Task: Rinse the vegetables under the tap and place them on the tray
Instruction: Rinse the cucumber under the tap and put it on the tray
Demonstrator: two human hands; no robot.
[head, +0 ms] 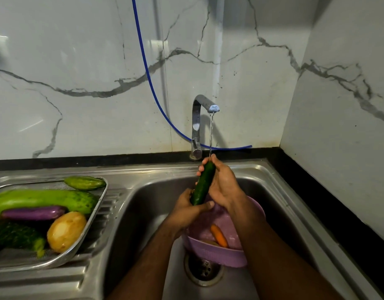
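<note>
Over the steel sink, both hands are gripping a wet cucumber under the tap, likely slipping into the pink basin.

One view only here, the head camera, looking forward and steeply down from above the sink, wide-angle so the marble wall bows at the edges. It faces the tap at the back wall dead ahead, close in, forearms reaching up from the bottom edge, the tray cut off at the left border.
</note>
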